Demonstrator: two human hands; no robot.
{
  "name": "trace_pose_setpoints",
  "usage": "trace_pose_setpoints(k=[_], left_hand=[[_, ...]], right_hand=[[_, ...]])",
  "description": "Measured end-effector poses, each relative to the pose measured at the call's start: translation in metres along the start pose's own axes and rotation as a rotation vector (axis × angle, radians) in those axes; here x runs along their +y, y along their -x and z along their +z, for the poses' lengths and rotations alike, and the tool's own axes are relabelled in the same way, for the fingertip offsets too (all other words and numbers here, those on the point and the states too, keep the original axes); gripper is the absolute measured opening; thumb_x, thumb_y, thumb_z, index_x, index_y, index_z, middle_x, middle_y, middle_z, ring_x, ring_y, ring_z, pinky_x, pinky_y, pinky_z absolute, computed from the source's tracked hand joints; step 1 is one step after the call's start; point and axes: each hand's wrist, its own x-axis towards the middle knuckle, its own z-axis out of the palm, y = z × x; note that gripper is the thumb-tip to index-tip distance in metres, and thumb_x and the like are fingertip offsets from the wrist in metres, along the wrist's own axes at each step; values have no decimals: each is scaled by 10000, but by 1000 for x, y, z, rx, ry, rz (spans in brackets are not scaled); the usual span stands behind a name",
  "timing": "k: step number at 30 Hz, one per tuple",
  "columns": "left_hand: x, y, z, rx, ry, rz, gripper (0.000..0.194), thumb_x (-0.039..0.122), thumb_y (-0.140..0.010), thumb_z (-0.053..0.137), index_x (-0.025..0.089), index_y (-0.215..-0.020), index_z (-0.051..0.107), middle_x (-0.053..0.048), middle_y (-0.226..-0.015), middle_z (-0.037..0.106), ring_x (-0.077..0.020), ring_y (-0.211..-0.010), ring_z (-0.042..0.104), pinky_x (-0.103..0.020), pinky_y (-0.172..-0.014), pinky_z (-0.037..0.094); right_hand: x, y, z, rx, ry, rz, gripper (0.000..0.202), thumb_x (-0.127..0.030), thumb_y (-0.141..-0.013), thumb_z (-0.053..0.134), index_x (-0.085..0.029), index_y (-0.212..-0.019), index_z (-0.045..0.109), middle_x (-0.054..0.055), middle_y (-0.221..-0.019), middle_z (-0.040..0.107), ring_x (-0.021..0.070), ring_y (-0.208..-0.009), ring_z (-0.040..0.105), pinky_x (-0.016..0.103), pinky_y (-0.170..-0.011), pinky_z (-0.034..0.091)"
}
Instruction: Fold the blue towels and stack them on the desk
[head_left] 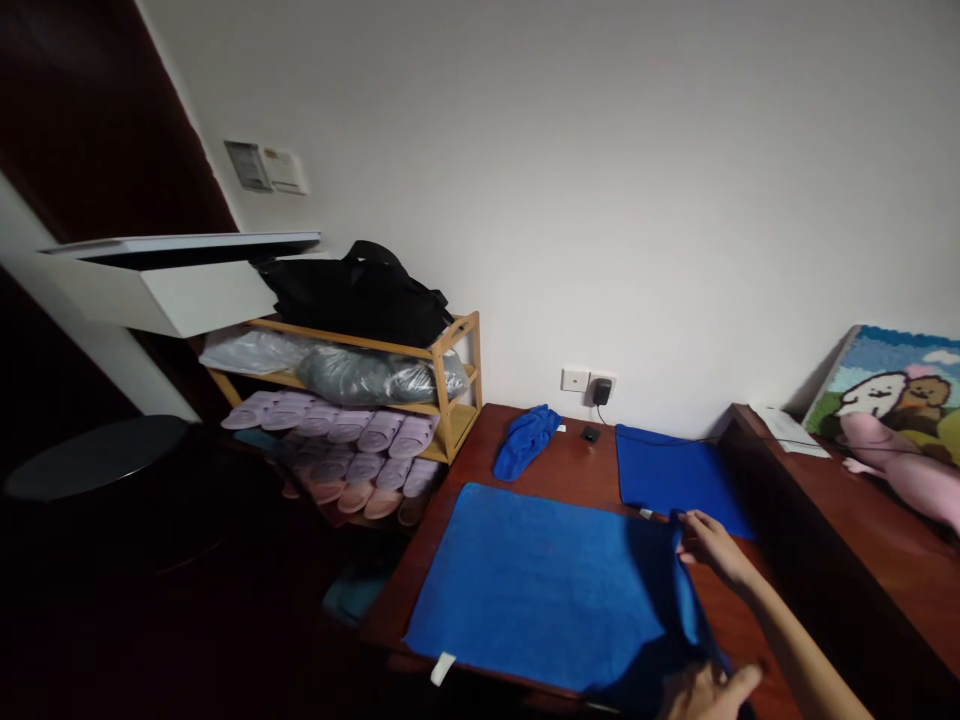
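Note:
A blue cloth (532, 580) that looks like a small towel lies spread on the reddish-brown table, its right edge lifted. My right hand (709, 545) pinches the far end of that edge. At the bottom of the view my left hand (709, 690) is at the near end of the same edge, partly cut off and blurred, its thumb pointing right and its fingers seemingly closed on the cloth. Behind lies a darker blue cloth (675, 475), flat. Farther left is a crumpled blue cloth (525, 442), with a small black object (590, 434) to its right.
A wooden rack (442, 400) holds a black bag (367, 300), plastic-wrapped bundles and several lilac slippers (375, 430). A black charger (601, 392) is plugged into the wall. On the raised surface at right lie a pink plush toy (900, 470) and a cartoon picture (900, 385). A round stool (97, 455) stands left.

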Motion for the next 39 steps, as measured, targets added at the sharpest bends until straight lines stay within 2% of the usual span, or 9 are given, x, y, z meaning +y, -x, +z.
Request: trace_pose_setpoints(k=[4,7,14,22,25,28,30,34,39], left_hand=[[7,-5,-7,-9,17,-215,624,652,-841,576,345,-1385,585,-149,-1490,543,-429,-1325,507,-618,-1071,382],[-3,-6,-18,15,-64,-231,665,616,-846,560,238,-1392,592,-199,-1586,431,-441,-1408,408,-631,-1137,299],[-19,-6,-26,32,-300,-188,627,491,-810,647,126,-1319,631,-267,-1383,604,-429,-1309,504,-632,-1099,345],[-12,-7,-41,22,-325,-176,609,235,-835,541,108,-1430,528,-271,-1184,711,-398,-1089,670,-563,-927,477],[-13,-10,-42,3,-300,-201,606,320,-833,564,89,-1393,569,-282,-1157,724,-416,-1086,680,-567,-927,472],[-13,-14,-39,4,-325,-216,690,451,-868,578,92,-1454,517,-286,-1170,727,-425,-1116,677,-604,-989,436],[-12,-17,-38,5,-350,-233,699,449,-881,592,90,-1472,496,-289,-1164,729,-425,-1118,681,-617,-1000,425],[-7,-17,-42,23,-301,-234,442,352,-908,540,115,-1256,675,-268,-1102,751,-420,-1087,693,-589,-931,465],[-1,-9,-60,52,-218,-228,306,362,-948,464,272,-1022,746,-109,-1012,795,-292,-974,734,-416,-808,522]], right_hand=[[-13,3,20,11,-100,-14,427,-551,-700,782,-248,-883,543,-41,-674,613,180,-614,683,299,-587,587],[-16,1,19,42,-130,-33,420,-534,-704,778,-240,-910,562,-33,-689,619,179,-596,675,307,-571,585],[-20,7,9,71,-122,-50,448,-553,-717,767,-222,-946,573,-35,-681,599,175,-569,663,304,-548,567],[-16,7,3,69,-106,-41,419,-562,-749,742,-228,-937,575,-26,-689,620,165,-581,653,296,-559,558],[-12,4,-1,67,-101,-37,417,-552,-746,751,-227,-950,588,-11,-704,634,176,-594,660,311,-571,571],[-10,3,-1,52,-114,-29,418,-543,-745,755,-225,-966,600,-4,-716,641,178,-613,670,306,-584,575],[-10,2,1,38,-116,-23,401,-540,-746,752,-226,-937,594,-6,-706,637,176,-614,670,298,-581,570],[-16,4,5,49,-96,-17,395,-528,-732,758,-229,-927,587,-17,-694,625,175,-609,667,301,-583,567],[-26,8,7,51,-67,-21,386,-519,-736,752,-227,-920,580,-16,-691,614,176,-610,658,311,-591,565]])
